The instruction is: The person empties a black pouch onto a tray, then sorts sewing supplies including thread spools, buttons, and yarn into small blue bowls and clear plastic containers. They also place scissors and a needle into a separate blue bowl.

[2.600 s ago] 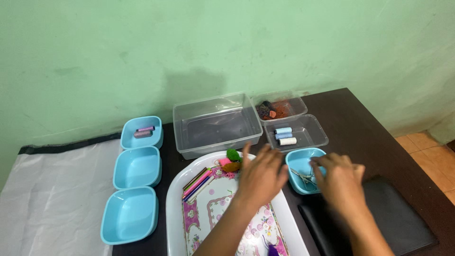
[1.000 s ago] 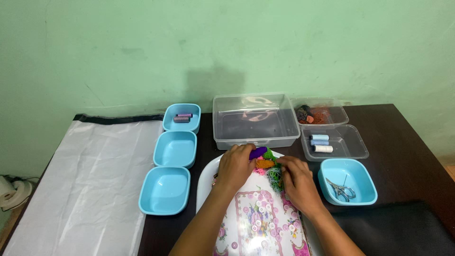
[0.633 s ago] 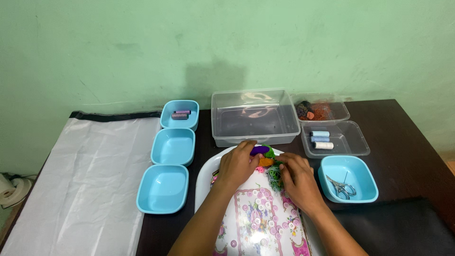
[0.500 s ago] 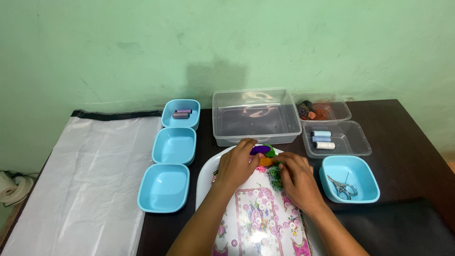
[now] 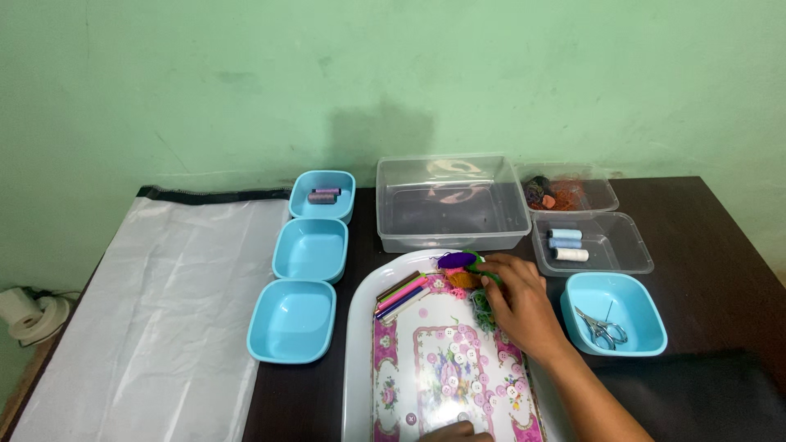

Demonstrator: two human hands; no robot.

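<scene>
Green wall behind; dark wood counter (image 5: 704, 237) w/ a white plastic sheet (image 5: 155, 327) over its left part. Near the front edge, center, sits a white tray (image 5: 360, 360) w/ pink floral print, small buttons scattered on it. Right hand (image 5: 520, 303) rests over the tray's far right corner, fingers curled onto a small heap of coloured bits: a purple piece (image 5: 457, 260), an orange one just under it, green rubber bands (image 5: 481, 304) beside the palm. Grip looks pressed together on a green bit at the fingertips, but can't tell for sure what's pinched. Coloured pencils (image 5: 403, 293) lie slanted on the tray's far left part, near the heap, not touching the hand. Left hand (image 5: 458, 431) only shows as a sliver at the bottom edge on the tray's near end; its grip can't be told.

Left of tray: 3 blue bowls in a row toward the back edge: near bowl (image 5: 292, 321), mid bowl (image 5: 311, 250), far bowl (image 5: 322, 195) w/ thread spools inside. Back center: large clear tub (image 5: 452, 205). To its right, a small clear box (image 5: 589, 241) w/ blue & white spools, and behind it another clear box (image 5: 573, 192) w/ dark and orange bits. Right of the hand, a blue bowl (image 5: 614, 313) holding small scissors (image 5: 602, 329). Black mat (image 5: 696, 393) at front right corner.
</scene>
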